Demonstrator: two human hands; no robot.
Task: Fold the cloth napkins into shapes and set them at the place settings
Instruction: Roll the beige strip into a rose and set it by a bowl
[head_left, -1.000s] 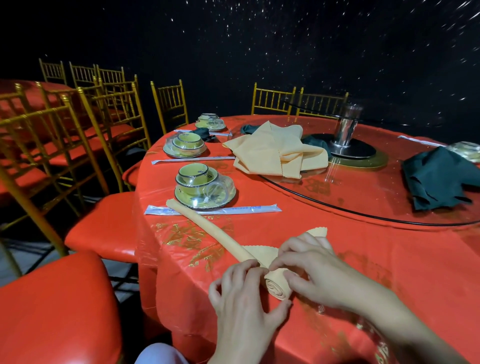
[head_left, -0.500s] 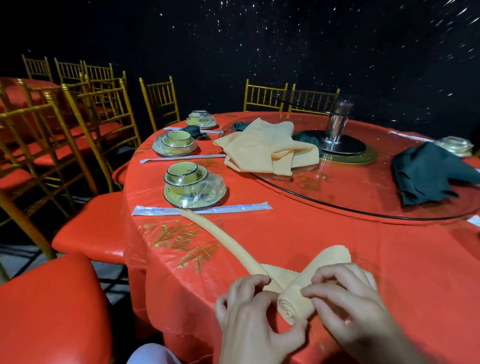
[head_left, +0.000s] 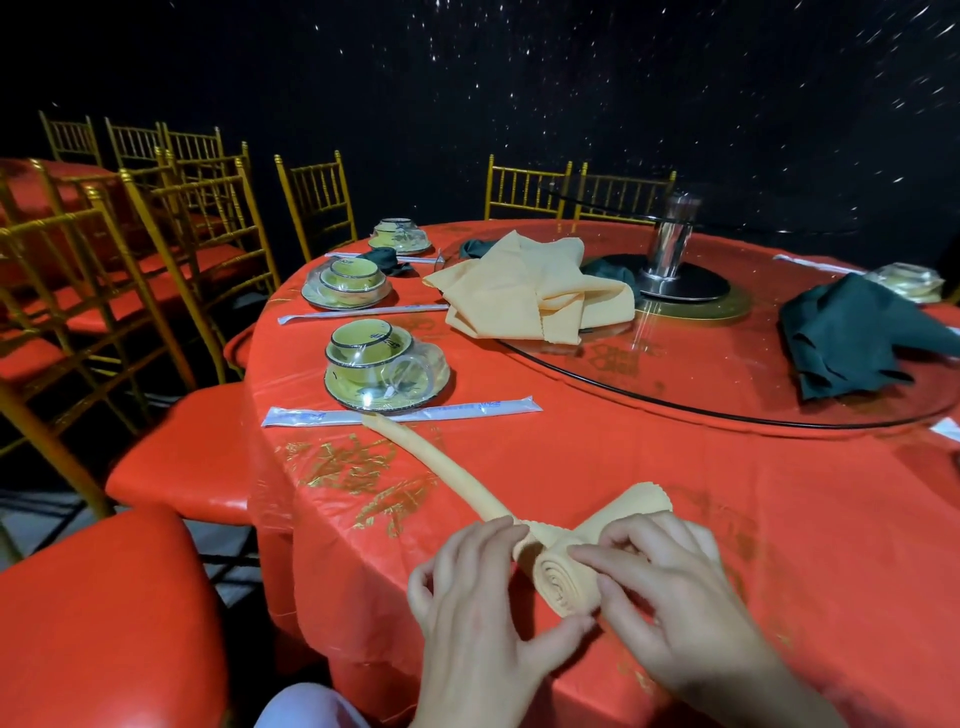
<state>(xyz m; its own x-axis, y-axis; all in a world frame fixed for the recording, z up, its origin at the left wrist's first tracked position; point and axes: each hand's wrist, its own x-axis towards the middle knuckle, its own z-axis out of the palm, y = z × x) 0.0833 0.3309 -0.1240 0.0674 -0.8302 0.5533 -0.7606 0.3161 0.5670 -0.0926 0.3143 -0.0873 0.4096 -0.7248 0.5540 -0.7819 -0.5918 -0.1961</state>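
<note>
A peach cloth napkin (head_left: 441, 467) lies as a long rolled strip on the red tablecloth (head_left: 623, 467), running from the wrapped chopsticks toward me. Its near end is wound into a tight spiral coil (head_left: 563, 584). My left hand (head_left: 478, 608) pinches the coil from the left, thumb under it. From the right, my right hand (head_left: 670, 597) presses fingers on top of the coil. A loose scalloped flap (head_left: 639, 506) sticks out behind the coil. The nearest place setting (head_left: 382, 371) holds a green cup and saucer under plastic wrap.
A pile of peach napkins (head_left: 524, 291) and dark green napkins (head_left: 852, 338) rest on the glass turntable (head_left: 727, 395). Two more wrapped settings (head_left: 348, 283) and wrapped chopsticks (head_left: 400, 413) line the left rim. Gold chairs with red seats (head_left: 171, 457) crowd the left side.
The spiral coil has grown thicker as both hands rolled it along the strip. The strip's free length is shorter and the flap has swung up behind the coil.
</note>
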